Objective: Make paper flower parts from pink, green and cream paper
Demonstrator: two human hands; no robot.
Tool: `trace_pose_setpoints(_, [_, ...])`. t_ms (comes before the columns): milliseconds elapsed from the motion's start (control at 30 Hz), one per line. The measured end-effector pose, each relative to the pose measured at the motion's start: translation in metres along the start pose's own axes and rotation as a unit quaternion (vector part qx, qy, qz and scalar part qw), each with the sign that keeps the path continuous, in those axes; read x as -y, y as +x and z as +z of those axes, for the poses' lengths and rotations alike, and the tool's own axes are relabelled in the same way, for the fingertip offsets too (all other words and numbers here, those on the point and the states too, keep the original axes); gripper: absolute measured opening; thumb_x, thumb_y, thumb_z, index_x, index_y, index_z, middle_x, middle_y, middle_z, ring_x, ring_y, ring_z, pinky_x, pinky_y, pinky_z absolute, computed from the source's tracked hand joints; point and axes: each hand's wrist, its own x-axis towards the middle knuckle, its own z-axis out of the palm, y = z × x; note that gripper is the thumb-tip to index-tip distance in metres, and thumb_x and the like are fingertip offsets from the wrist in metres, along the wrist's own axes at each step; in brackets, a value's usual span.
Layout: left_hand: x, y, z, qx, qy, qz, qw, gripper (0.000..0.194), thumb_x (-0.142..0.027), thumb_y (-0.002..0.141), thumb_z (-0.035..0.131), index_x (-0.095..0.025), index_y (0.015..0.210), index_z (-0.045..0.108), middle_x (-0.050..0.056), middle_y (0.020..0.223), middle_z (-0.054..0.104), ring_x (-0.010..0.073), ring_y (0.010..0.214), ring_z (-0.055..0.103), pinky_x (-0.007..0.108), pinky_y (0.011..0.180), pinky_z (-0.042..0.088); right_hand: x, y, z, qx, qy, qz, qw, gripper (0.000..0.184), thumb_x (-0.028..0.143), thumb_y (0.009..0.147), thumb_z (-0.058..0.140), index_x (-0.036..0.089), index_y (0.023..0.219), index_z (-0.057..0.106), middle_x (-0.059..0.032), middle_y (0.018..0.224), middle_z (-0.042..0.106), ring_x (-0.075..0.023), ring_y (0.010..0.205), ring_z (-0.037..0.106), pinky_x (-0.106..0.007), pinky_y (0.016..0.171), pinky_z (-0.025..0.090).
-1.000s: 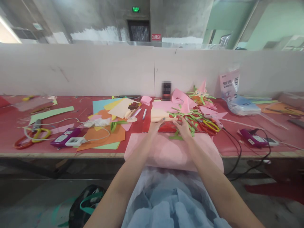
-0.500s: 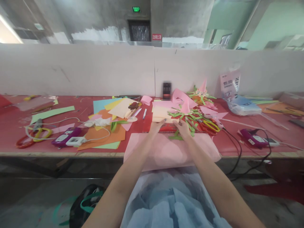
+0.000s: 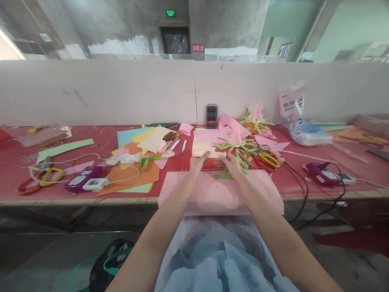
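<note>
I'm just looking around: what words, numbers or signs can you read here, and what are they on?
"EXIT": green lit sign; the characters above it are blurred.
"卫生间…上三楼": red wall sign; the middle is unclear.
"240": plastic packaging; its other print is too blurred.
Too small to read: any markings on the left purple device and right purple device.
Pixelated, unreadable: dark upright object.

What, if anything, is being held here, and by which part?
A cream rectangular paper sheet; the left hand and right hand hold its near edge, which looks folded.
</note>
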Motion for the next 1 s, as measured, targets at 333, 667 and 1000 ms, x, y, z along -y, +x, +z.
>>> trace_pose_setpoints(333, [-0.004,-0.004,0.001,0.010,0.005,0.000,1.000,0.031,-0.027,0.052,0.084,-0.013,0.074,0.068,0.007,0.079,0.072,0.0235,0.077,0.069,0.037,0.078,0.058,-0.004,0.004,-0.009,-0.070,-0.071,-0.043,0.994,0.042,0.061,0.059,0.068,0.021,0.066,0.058,-0.0003,0.061,0.066,-0.0220,0.068,0.067,-0.033,0.062,0.056])
trace_pose_setpoints(667, [-0.013,-0.012,0.007,-0.011,0.027,-0.024,0.999,0.026,-0.023,0.056,0.082,-0.011,0.073,0.066,0.010,0.077,0.072,0.0269,0.080,0.069,0.039,0.080,0.057,0.000,0.001,-0.005,-0.037,-0.010,-0.015,0.999,0.041,0.058,0.058,0.070,0.021,0.066,0.054,-0.0017,0.062,0.068,-0.0212,0.060,0.066,-0.036,0.061,0.056])
trace_pose_setpoints(1000, [-0.010,-0.010,0.004,-0.004,0.036,-0.009,0.999,0.026,-0.026,0.055,0.082,-0.013,0.072,0.067,0.009,0.072,0.071,0.0267,0.076,0.070,0.039,0.076,0.058,-0.002,-0.001,-0.005,-0.004,-0.036,-0.007,0.999,0.040,0.049,0.059,0.073,0.021,0.083,0.062,-0.0024,0.078,0.071,-0.0223,0.071,0.068,-0.032,0.055,0.056])
